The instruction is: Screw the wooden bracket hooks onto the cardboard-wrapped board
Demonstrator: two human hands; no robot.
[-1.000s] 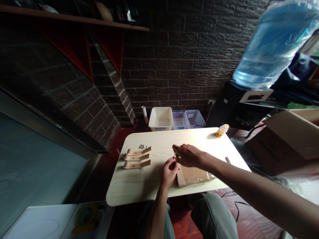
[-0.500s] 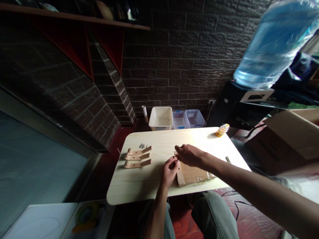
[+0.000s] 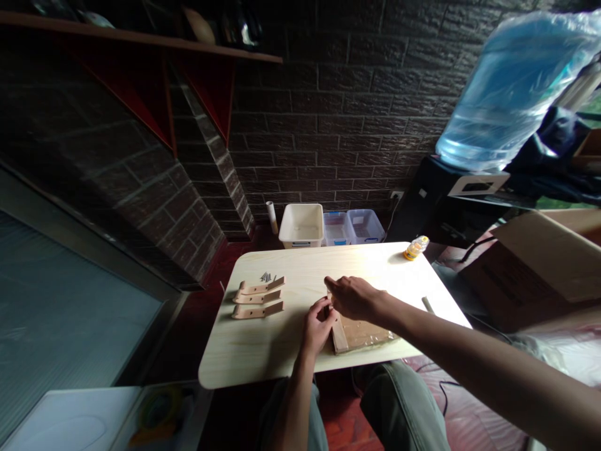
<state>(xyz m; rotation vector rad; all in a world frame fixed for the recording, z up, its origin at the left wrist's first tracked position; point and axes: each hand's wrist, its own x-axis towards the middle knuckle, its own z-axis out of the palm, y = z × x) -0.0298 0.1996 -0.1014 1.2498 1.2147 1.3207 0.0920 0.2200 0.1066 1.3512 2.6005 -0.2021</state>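
Note:
A brown panel (image 3: 364, 332) with shiny film at its edge lies on the pale table (image 3: 263, 357), a wooden strip (image 3: 340, 336) along its left side. My left hand (image 3: 319, 321) is at the strip's upper part, fingertips pinched on something I cannot make out. Just above and to the right, my right hand (image 3: 348, 294) is closed; what it grips is hidden. Three shaped wooden pieces (image 3: 258, 298) rest at the table's left, with several small metal screws (image 3: 266, 277) behind them.
A small yellow-capped bottle (image 3: 416, 248) stands at the back right corner. Near the right edge lies a short stick (image 3: 427, 305). Beyond the table are a cream bin (image 3: 302, 224) and two clear bins (image 3: 365, 227). A cardboard box (image 3: 530, 269) is at the right.
My right hand has shifted slightly left at the top of the strip. My left hand stays nearly in place. The camera view has moved a little.

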